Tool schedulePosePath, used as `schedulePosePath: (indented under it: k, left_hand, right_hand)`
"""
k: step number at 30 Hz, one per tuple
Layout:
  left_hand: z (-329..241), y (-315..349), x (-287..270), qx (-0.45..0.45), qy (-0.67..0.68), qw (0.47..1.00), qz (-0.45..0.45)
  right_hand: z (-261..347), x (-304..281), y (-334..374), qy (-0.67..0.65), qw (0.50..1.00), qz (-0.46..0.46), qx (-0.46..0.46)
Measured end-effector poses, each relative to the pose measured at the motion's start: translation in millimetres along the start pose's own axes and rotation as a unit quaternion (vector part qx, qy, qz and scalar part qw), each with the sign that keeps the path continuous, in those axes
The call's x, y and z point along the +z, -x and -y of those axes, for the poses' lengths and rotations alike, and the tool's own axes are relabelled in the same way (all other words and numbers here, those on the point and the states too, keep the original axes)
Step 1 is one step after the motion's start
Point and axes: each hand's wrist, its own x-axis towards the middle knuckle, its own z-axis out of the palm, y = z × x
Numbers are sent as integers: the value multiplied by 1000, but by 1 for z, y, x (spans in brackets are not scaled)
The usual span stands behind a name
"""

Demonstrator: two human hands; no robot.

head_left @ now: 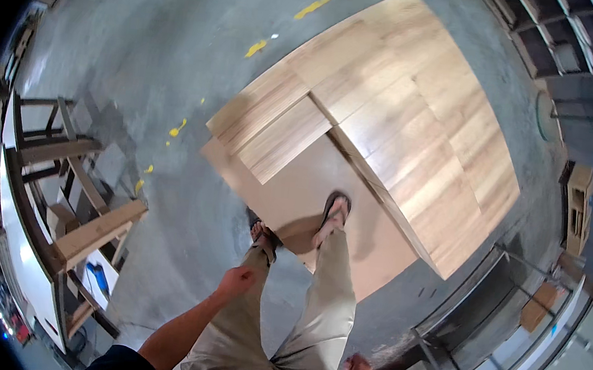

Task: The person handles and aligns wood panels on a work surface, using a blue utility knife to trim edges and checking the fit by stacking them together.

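A stack of boards (pixel 419 133) is laid out on the floor (pixel 144 43), filling the view from 12 to 3 o'clock. Its long side wall, facing the feet, is seen running from 11 toward 5 o'clock. A short board (pixel 287 140) is set at the near left end of this stack, over a brown sheet (pixel 379 227); whether its end is touching the stack's wall cannot be told.

From the left hand (pixel 236 282), the short board is found almost straight ahead, slightly past 12 o'clock, with its long axis pointed from 7 toward 1 o'clock. From the right hand (pixel 359 368), it is placed toward 11 o'clock and farther off, so the left hand is the nearer of the two. The middle of the stack is found toward 1 o'clock from the left hand and near 12 o'clock from the right.

The hands are held well apart. The left is loosely closed, with nothing seen in it; the right is carried low by the hip, its fingers bent, and whether anything is gripped cannot be told. The boards are touched by neither. The right foot (pixel 338 208) is planted on the brown sheet, the left foot (pixel 261 238) by its edge.
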Motion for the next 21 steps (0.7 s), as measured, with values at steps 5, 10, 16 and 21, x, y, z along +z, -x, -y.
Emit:
schedulePosePath:
  k: [5,10,16,21]
  left_hand:
    - [65,33,-32,-137,177,975,3]
    - [134,48,-79,-168,328,928,47]
    - [71,62,-42,-254,199,945,-52]
    - [26,91,60,-148,116,982,34]
  right_hand:
    - [-179,-3,6,163,982,87,33]
    - [-206,25,59,204,975,66,-58]
    - [-232,-5,29,-170,982,86,13]
    - [-299,-81,9,-282,956,72,-35]
